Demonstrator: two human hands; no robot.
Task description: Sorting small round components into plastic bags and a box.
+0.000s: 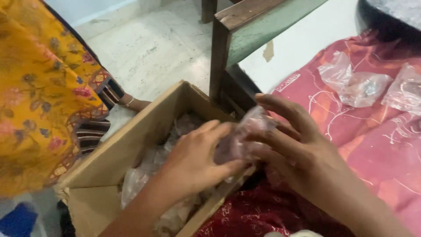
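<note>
Head view: left hand [193, 160], right hand [294, 145] grasp clear packet [243, 136] over cardboard box [127, 149] holding similar packets [144, 175].

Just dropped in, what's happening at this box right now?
A person holds a small clear plastic packet between both hands, the left hand on its near side and the right hand cupped over it, right above the rim of an open cardboard box. The box holds many similar clear packets. Two more packets lie on the red patterned cloth to the right. Another person in a yellow floral garment is beside the box on the left.
</note>
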